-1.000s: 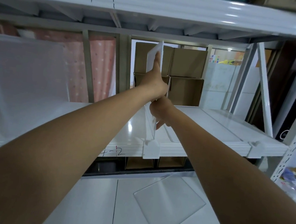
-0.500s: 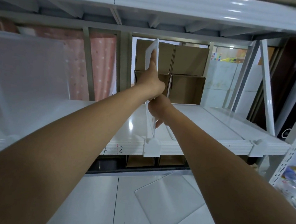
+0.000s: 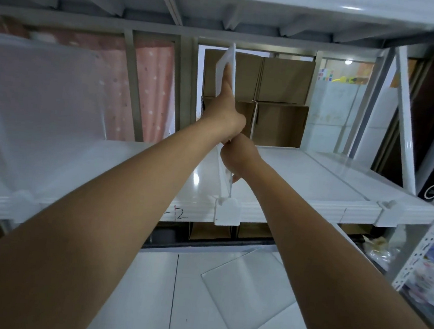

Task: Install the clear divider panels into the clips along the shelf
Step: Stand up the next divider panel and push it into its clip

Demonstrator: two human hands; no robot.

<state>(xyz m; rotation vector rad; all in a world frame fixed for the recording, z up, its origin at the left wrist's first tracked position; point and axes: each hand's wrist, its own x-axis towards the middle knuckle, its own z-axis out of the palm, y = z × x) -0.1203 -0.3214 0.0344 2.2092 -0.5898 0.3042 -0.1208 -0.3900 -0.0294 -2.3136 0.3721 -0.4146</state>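
A clear divider panel [image 3: 226, 67] stands on edge across the white shelf [image 3: 302, 178], seen almost edge-on, its front bottom corner at the white clip [image 3: 226, 213] on the shelf lip. My left hand [image 3: 224, 114] grips its upper part, index finger stretched up along the face. My right hand [image 3: 237, 158] holds the lower part just behind the clip. Another clear panel [image 3: 41, 105] stands upright at the left of the shelf. A spare clear panel [image 3: 248, 292] lies flat on the lower shelf. A second clip [image 3: 387, 204] sits on the lip at the right.
Cardboard boxes [image 3: 280, 101] are stacked behind the shelf. The upper shelf's underside [image 3: 225, 8] is close above the panel. A slanted white brace [image 3: 405, 121] and a perforated upright [image 3: 431, 238] stand at the right, with bagged items [image 3: 433, 275] beside them.
The panel and both hands have hardly moved on the shelf. The view has shifted slightly, so the panel's top leans a little more to the left.
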